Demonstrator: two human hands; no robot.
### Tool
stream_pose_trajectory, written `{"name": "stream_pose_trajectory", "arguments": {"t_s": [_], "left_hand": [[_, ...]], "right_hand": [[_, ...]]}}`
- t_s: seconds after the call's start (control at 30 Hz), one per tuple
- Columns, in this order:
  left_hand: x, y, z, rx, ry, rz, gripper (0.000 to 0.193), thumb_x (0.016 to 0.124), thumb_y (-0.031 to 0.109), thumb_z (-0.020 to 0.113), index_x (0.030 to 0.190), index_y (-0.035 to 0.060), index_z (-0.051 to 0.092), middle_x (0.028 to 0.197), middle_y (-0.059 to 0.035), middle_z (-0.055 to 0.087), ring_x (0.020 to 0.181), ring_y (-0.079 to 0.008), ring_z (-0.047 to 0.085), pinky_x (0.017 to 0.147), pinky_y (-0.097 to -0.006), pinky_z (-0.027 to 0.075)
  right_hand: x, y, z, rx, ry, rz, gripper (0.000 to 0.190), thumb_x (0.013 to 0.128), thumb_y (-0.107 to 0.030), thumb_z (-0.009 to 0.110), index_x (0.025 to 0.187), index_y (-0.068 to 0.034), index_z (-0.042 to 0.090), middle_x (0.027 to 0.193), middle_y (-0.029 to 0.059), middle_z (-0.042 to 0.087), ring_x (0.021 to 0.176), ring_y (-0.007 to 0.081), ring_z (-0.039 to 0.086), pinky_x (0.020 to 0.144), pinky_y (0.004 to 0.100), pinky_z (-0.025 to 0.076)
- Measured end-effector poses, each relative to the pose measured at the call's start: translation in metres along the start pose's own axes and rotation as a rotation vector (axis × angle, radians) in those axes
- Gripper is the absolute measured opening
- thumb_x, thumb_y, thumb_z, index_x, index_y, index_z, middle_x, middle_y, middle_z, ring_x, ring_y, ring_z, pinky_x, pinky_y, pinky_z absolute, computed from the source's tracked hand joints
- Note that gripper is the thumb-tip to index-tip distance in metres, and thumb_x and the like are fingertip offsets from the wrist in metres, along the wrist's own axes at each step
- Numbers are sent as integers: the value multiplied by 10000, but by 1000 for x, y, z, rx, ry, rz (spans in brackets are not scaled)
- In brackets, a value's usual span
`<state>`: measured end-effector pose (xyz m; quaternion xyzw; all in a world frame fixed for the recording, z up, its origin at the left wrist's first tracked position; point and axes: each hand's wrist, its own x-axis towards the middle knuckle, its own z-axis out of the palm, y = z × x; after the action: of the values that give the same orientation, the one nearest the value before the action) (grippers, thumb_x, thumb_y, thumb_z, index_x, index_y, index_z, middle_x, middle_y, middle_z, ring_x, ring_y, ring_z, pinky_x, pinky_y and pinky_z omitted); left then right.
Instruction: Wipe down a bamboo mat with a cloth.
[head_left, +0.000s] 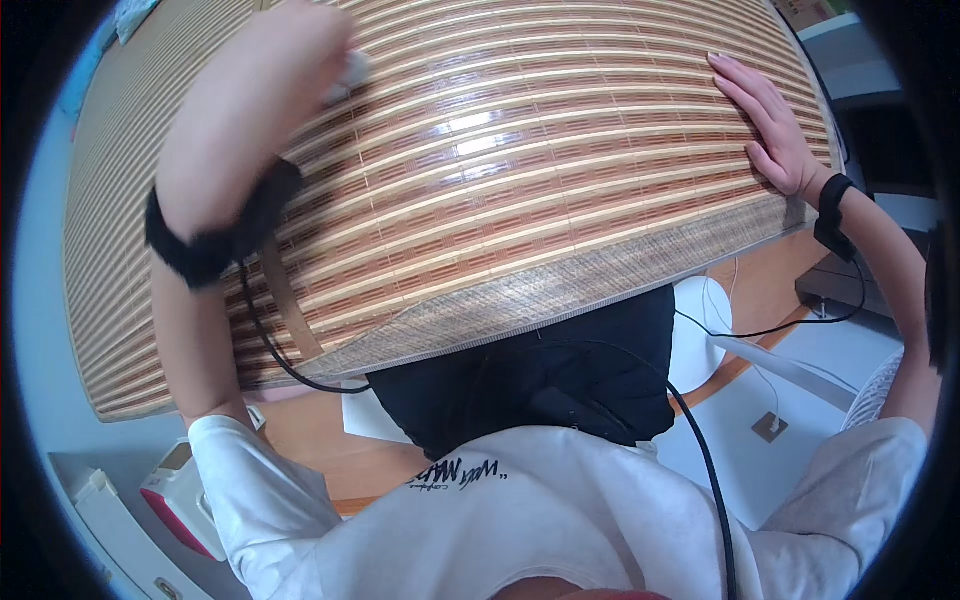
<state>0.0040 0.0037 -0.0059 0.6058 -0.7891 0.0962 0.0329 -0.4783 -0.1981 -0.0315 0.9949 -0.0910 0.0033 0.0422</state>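
Note:
A bamboo sleeping mat (480, 172) in brown and cream stripes spreads before me, its grey-brown woven fabric border (540, 277) along the near edge. My left hand (311, 34), blurred by motion, is over the far left part of the mat. It holds a grey-white wad (352, 73), perhaps a cloth, mostly hidden by the hand. My right hand (776, 127) lies palm down on the mat near its right edge, fingers stretched out and holding nothing. Each wrist wears a black band (225, 225) with a cable.
Black cables (705, 457) run from the wrist bands past my body. A white and red box-like container (180, 499) stands low at left. On the right are a grey drawer unit (840, 281), a white round-ended panel (701, 330) and a floor socket (769, 427) with a plug.

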Motion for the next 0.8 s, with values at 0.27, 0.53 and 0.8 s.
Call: {"name": "stream_pose_trajectory", "arguments": {"t_s": [0.27, 0.53, 0.8], "left_hand": [[-8, -19, 2, -140, 16, -45, 147, 960, 143, 664, 963, -4, 676, 904, -163, 679, 823, -284, 660, 780, -376, 540], [0, 48, -14, -117, -76, 152, 113, 953, 125, 673, 968, 14, 688, 904, -131, 689, 815, -262, 670, 778, -366, 563], [-9, -54, 12, 72, 37, -148, 146, 925, 115, 687, 966, -23, 663, 828, -160, 636, 770, -281, 646, 743, -374, 536]], "right_hand": [[4, -3, -2, -7, 15, -13, 657, 997, -384, 336, 1574, -72, 358, 1651, 166, 328, 1518, 362, 315, 1240, 509, 247], [-4, -1, -1, -44, -7, 4, 662, 999, -411, 337, 1576, -88, 357, 1656, 154, 324, 1522, 353, 311, 1246, 509, 241], [4, -2, -1, -19, 18, -19, 662, 975, -365, 360, 1575, -87, 358, 1654, 154, 327, 1522, 354, 311, 1248, 511, 244]]}}
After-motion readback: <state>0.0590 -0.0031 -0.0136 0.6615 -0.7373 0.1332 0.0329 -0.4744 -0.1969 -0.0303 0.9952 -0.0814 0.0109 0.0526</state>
